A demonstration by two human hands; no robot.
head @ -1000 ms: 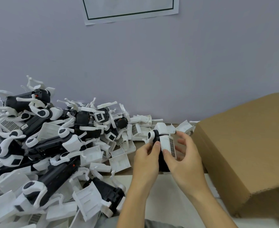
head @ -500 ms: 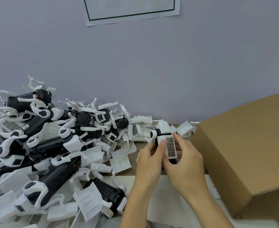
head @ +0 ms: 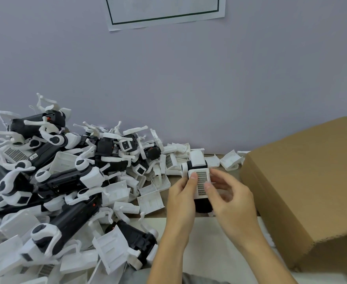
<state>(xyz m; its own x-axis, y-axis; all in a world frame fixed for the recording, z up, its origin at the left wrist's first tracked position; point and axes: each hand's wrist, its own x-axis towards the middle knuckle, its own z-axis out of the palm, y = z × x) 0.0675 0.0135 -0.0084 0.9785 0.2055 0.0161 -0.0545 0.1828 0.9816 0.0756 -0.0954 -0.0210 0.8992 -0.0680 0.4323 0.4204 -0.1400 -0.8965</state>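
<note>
Heaped at left: pile of black-and-white plastic parts (head: 66,181), labels too blurred to read. Between pile and box: small black-and-white plastic unit with gridded white cover (head: 199,182). Gripped by left hand (head: 182,194), thumb on the grid; pinched by right hand (head: 230,193), remaining fingers loosely spread. At right: brown cardboard box (head: 303,181). Grid now facing the camera, edge-on a second ago.

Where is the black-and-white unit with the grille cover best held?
Probably round the black body of the black-and-white unit, from the left, as the left hand does: the grille cover faces up toward the camera, so this leaves it free for the right hand.
</note>
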